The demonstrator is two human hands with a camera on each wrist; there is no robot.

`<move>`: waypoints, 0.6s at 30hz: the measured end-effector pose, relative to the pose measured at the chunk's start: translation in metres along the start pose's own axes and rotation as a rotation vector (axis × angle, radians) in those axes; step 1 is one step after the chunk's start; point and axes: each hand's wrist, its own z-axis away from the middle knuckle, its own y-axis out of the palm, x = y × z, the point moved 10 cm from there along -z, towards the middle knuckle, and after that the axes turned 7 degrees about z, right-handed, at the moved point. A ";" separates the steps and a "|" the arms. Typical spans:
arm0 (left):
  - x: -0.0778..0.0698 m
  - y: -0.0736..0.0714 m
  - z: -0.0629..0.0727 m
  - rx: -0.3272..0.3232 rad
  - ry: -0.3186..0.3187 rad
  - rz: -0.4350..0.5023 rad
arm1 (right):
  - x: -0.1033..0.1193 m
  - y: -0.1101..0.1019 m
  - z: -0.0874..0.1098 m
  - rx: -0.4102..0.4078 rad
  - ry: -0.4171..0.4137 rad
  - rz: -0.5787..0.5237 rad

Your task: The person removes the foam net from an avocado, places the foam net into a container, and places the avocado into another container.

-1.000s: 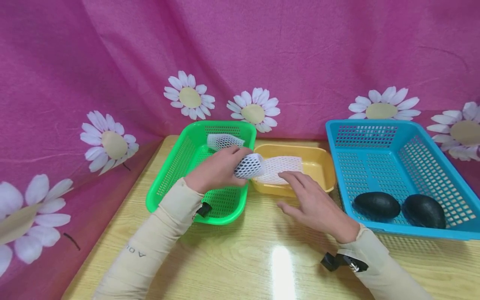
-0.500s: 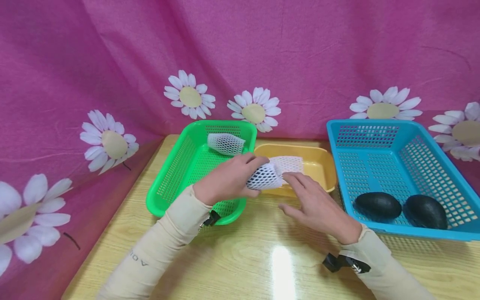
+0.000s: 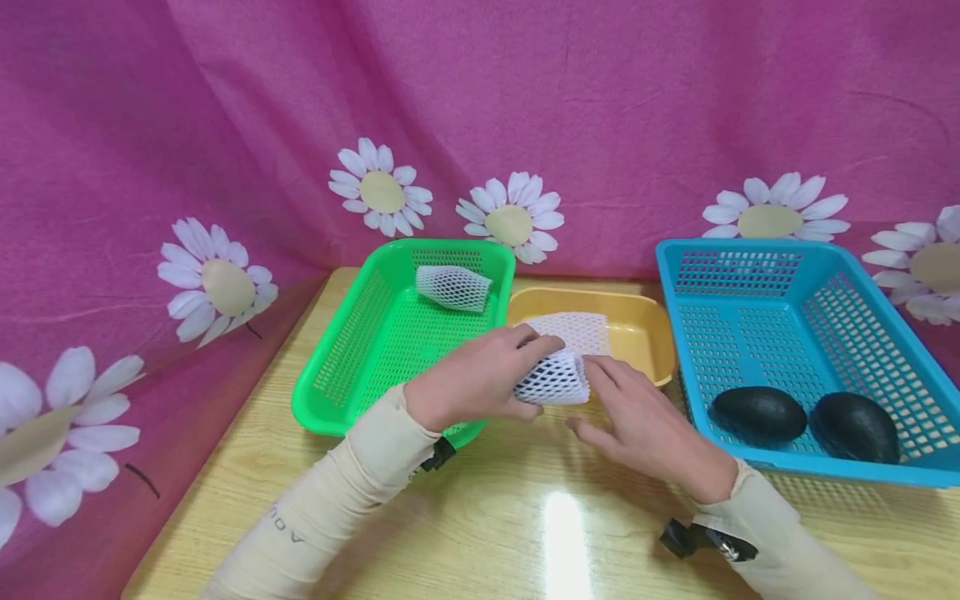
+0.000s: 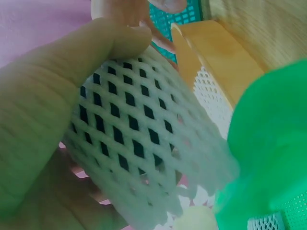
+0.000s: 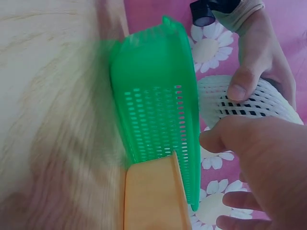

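My left hand [image 3: 480,379] grips a white foam net sleeve [image 3: 553,382] above the table, in front of the yellow tray. Something dark shows through the mesh of this sleeve [image 4: 129,115] in the left wrist view, and the sleeve's near end looks hollow. My right hand [image 3: 648,421] is at the sleeve's right end, its fingertips right by the edge and its thumb apart below. In the right wrist view, the left thumb presses on the sleeve [image 5: 254,103]. Another white foam net [image 3: 588,329] lies in the yellow tray [image 3: 652,308], partly behind the left hand.
Left stands a green basket [image 3: 337,375] holding a net-wrapped dark object [image 3: 453,287]. A blue basket [image 3: 750,317] on the right holds two dark oval fruits, one [image 3: 759,414] left of the other [image 3: 855,427]. A flowered pink cloth [image 3: 622,125] hangs behind the wooden table [image 3: 480,533].
My left hand has carried the net sleeve right and toward me, from over the green basket's edge to my right fingertips. The right hand has shifted slightly right and toward me.
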 end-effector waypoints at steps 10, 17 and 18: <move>-0.014 0.009 -0.003 0.010 0.051 -0.047 | -0.001 -0.003 0.007 -0.029 -0.037 0.009; -0.017 0.018 -0.007 0.034 0.039 -0.052 | -0.002 -0.018 0.011 -0.009 0.016 0.011; -0.017 0.019 -0.007 0.040 0.033 -0.059 | -0.001 -0.020 0.011 0.000 0.023 0.014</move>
